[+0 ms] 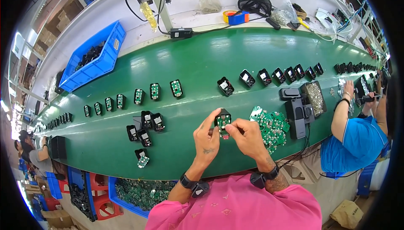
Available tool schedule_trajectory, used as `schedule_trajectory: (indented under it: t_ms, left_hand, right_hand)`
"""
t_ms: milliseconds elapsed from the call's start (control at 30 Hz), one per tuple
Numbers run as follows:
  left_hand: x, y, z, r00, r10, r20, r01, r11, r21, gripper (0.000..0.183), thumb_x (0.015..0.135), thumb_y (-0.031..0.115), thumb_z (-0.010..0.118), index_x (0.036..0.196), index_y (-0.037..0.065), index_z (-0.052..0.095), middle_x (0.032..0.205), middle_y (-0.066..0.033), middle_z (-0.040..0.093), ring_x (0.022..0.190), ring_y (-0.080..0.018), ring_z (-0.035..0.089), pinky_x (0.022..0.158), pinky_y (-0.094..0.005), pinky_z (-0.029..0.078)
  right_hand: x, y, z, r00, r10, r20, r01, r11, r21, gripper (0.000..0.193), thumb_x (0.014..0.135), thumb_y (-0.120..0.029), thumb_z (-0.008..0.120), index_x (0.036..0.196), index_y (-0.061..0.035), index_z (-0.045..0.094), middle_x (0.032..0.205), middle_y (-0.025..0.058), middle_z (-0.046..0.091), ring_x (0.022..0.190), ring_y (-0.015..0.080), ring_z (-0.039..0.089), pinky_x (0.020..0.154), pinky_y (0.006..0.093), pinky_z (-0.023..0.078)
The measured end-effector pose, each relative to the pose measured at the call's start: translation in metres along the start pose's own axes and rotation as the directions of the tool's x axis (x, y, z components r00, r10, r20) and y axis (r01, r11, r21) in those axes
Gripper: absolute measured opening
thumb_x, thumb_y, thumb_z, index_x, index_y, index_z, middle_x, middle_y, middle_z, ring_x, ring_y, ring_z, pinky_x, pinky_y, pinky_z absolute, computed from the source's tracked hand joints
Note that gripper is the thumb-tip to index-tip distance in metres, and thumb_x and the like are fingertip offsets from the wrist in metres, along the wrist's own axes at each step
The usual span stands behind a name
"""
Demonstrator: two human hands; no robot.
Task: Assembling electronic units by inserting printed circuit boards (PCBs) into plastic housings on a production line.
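My left hand grips a small black plastic housing at the middle of the bench, thumb and fingers on its sides. A green circuit board sits at the housing's open face, with a small red part at its lower end. My right hand is closed, its thumb on the board's right edge; its other fingers are partly hidden. Just right of that hand lies a pile of green circuit boards. To the left stand several black housings, and a housing with a loose board lies nearer me.
Housings with boards form a row at left; housings without visible green boards continue it rightward. A blue bin stands far left. Right are a dark grey device and a tray of small metal parts. A co-worker works beyond.
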State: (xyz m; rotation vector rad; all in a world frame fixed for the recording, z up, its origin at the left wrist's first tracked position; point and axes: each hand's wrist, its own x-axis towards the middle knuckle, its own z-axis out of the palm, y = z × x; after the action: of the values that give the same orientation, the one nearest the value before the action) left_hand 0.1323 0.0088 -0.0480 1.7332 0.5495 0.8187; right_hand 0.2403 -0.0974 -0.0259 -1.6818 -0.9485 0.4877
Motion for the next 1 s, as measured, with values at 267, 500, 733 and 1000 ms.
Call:
schedule_trajectory:
  t_ms: [267, 500, 733, 1000]
  left_hand:
    - [0.003, 0.004, -0.012, 0.974, -0.142, 0.178, 0.201, 0.903, -0.379, 0.048, 0.092, -0.008, 0.051, 0.139, 0.004, 0.052, 0.120, -0.0152, 0.064, 0.087, -0.0182, 0.071, 0.071, -0.0286, 0.063]
    - [0.000, 0.003, -0.004, 0.966, -0.230, 0.120, 0.258, 0.896, -0.362, 0.033, 0.102, 0.010, 0.053, 0.134, 0.001, 0.053, 0.114, -0.0153, 0.065, 0.077, -0.0198, 0.073, 0.059, -0.0253, 0.061]
    - [0.002, 0.003, 0.003, 0.942, -0.302, 0.149, 0.336, 0.868, -0.366, 0.032, 0.103, 0.014, 0.052, 0.133, 0.003, 0.052, 0.112, -0.0159, 0.065, 0.068, -0.0183, 0.071, 0.051, -0.0241, 0.058]
    - [-0.001, 0.002, 0.011, 0.983, -0.170, 0.069, 0.182, 0.952, -0.247, 0.031, 0.103, 0.015, 0.051, 0.132, 0.003, 0.053, 0.107, -0.0150, 0.067, 0.072, -0.0165, 0.071, 0.052, -0.0253, 0.058]
  right_hand:
    - [0.005, 0.009, 0.003, 0.984, -0.146, -0.098, 0.132, 0.982, -0.138, 0.025, 0.091, -0.016, 0.069, 0.075, 0.0018, 0.063, 0.062, 0.0131, 0.057, 0.051, 0.0244, 0.054, 0.048, 0.0368, 0.039]
    - [0.001, 0.014, 0.007, 0.995, -0.063, -0.081, 0.048, 0.983, -0.178, 0.017, 0.091, -0.016, 0.070, 0.089, 0.0008, 0.066, 0.069, 0.0123, 0.061, 0.055, 0.0228, 0.057, 0.051, 0.0359, 0.043]
    - [0.008, 0.021, 0.000, 0.997, -0.049, 0.057, 0.049, 0.999, 0.005, 0.046, 0.096, -0.010, 0.059, 0.141, -0.0054, 0.050, 0.090, 0.0171, 0.066, 0.070, 0.0252, 0.065, 0.067, 0.0353, 0.052]
    - [0.004, 0.017, 0.009, 0.995, -0.102, -0.014, 0.103, 0.989, 0.111, 0.043, 0.100, -0.009, 0.051, 0.143, -0.0063, 0.048, 0.089, 0.0100, 0.064, 0.073, 0.0136, 0.060, 0.067, 0.0291, 0.051]
